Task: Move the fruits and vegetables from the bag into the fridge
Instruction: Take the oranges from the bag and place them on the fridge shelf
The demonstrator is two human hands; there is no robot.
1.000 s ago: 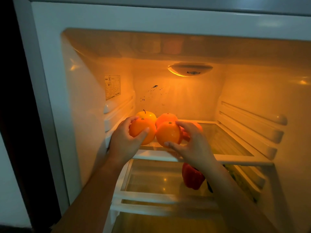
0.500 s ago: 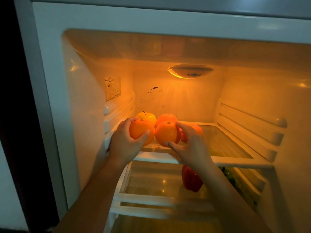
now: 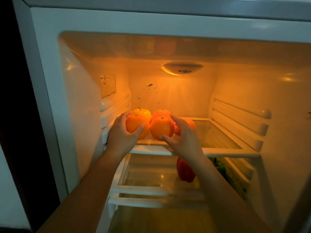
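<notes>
Little has shifted over the last second: both hands remain cupped on their fruit at the front of the upper shelf, and the small slide of everything in view looks like the camera's own drift. On the left hand [image 3: 121, 140], the fingers [image 3: 124, 115] curl over the far side of the left orange [image 3: 136, 126] while the thumb presses its near face, so the fruit is gripped from both sides. The right hand [image 3: 183, 140] holds the right orange [image 3: 161, 127] much the same way, fingers [image 3: 175, 119] arched over the top and thumb tucked beneath. These two oranges touch each other, green stem ends upward, low over the front of the glass shelf [image 3: 218, 137] (whether they already rest on it or hang just above, I cannot tell). Just behind them sit a yellow apple [image 3: 143, 113] with a dark stem and another orange [image 3: 161, 112], and a further orange-red fruit [image 3: 191, 122] peeks out past the right hand's knuckles. Below the shelf, a red bell pepper [image 3: 185, 172] stands on the lower shelf [image 3: 151, 174], with something green [image 3: 220, 167] to its right, partly hidden by the right forearm. Both bare forearms reach up from the bottom edge into the fridge [image 3: 151, 22], whose lamp [image 3: 182, 68] glows amber on the back wall, and a printed label [image 3: 107, 86] is stuck to the left wall.
</notes>
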